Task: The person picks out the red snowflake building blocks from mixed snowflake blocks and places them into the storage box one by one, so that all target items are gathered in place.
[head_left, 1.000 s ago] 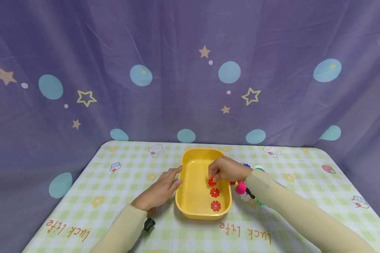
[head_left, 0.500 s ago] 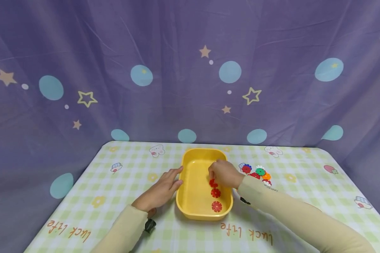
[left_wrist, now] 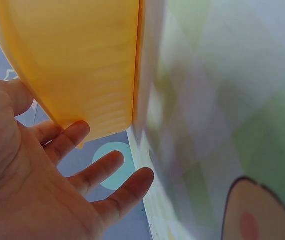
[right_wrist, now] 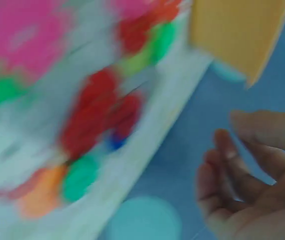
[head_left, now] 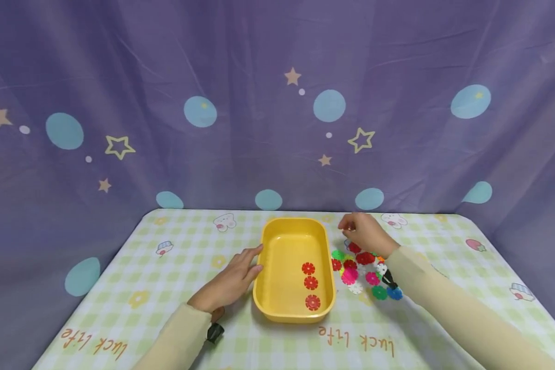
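The head view shows three red discs point(head_left: 311, 282) lined up inside the yellow tray point(head_left: 279, 262), whose left rim is touched by the left hand's point(head_left: 226, 280) spread fingers. On the checked cloth point(head_left: 189, 241), mixed-colour discs point(head_left: 349, 276) are overhung by the right hand point(head_left: 369, 234), its fingers loosely curled, thumb apart.

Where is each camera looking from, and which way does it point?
Head: on the person's head, facing forward and down at the rounded yellow plastic tray and colourful flower-shaped plastic discs; shows the left hand, right hand and cream fabric sleeves.
Left wrist: on that wrist, facing the tray's outer side and green-and-white checked cloth; shows the left hand.
Right wrist: on that wrist, facing the discs, blurred, and part of the tray; shows the right hand.
Both wrist views share the tray.
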Tool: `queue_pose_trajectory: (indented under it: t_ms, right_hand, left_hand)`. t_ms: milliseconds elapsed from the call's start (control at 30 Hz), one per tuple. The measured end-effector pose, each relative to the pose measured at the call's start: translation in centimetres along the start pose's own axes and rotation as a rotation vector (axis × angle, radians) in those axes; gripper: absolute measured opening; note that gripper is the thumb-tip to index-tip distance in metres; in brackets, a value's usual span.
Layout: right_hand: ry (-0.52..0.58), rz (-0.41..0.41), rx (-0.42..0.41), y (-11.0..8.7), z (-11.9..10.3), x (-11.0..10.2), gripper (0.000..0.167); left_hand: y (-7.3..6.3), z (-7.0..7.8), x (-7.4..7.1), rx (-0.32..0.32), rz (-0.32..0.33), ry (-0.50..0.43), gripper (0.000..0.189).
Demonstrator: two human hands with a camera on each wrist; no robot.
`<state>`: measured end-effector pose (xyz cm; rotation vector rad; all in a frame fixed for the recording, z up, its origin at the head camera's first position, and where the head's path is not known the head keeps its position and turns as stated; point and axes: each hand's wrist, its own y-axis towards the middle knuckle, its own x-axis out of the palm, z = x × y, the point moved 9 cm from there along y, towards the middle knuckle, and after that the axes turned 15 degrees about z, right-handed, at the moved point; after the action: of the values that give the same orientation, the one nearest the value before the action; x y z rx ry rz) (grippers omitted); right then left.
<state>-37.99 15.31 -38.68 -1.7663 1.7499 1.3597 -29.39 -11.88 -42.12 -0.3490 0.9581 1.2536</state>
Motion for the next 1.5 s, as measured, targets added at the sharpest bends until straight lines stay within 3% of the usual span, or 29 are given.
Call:
queue_pose_trajectory:
  t_ms: [100, 200, 567, 900, 1000, 1133, 1300, 1400, 1500]
  right_hand:
    - [-0.057, -0.115, 0.091, -1.0, 3.1, 0.5, 0.014]
    - [-0.064, -0.181, 0.118, -1.9, 4.8, 1.2, 0.02]
    - [-0.077, -0.17, 0.084, -2.0, 5.6, 1.8, 0.023]
    - [-0.027, -0.149, 0.179, -1.8, 6.0, 1.7, 0.018]
    - [-0.009, -0.127, 0.169, -1.8, 5.6, 1.4, 0.013]
    - [0.019, -0.079, 0.072, -1.6, 3.8, 0.3, 0.011]
    - [0.127, -0.018, -0.139, -1.4, -1.2, -1.5, 0.013]
    - [0.184, -0.032, -0.258, -1.6, -4.2, -1.8, 0.013]
    - [0.19, -0.075, -0.327, -1.9, -6.2, -1.0, 0.012]
  left_hand:
    - [-0.1, -0.2, 0.0, -0.006, -0.003, 0.0, 0.051]
    - [-0.2, -0.2, -0.1, -0.006, 0.0, -0.008, 0.051]
    - [0.0, 0.0, -0.1, 0.003, 0.008, -0.014, 0.051]
    - [-0.1, 0.1, -0.2, 0.014, 0.017, -0.015, 0.052]
    - [-0.1, 0.1, -0.2, 0.01, 0.012, -0.026, 0.052]
    - [0.0, 0.0, -0.2, 0.003, 0.002, -0.046, 0.053]
    - [0.0, -0.3, -0.3, -0.009, 0.002, -0.056, 0.054]
    - [0.0, -0.3, -0.4, -0.008, 0.007, -0.055, 0.054]
    - [0.1, -0.2, -0.3, 0.001, 0.0, -0.054, 0.054]
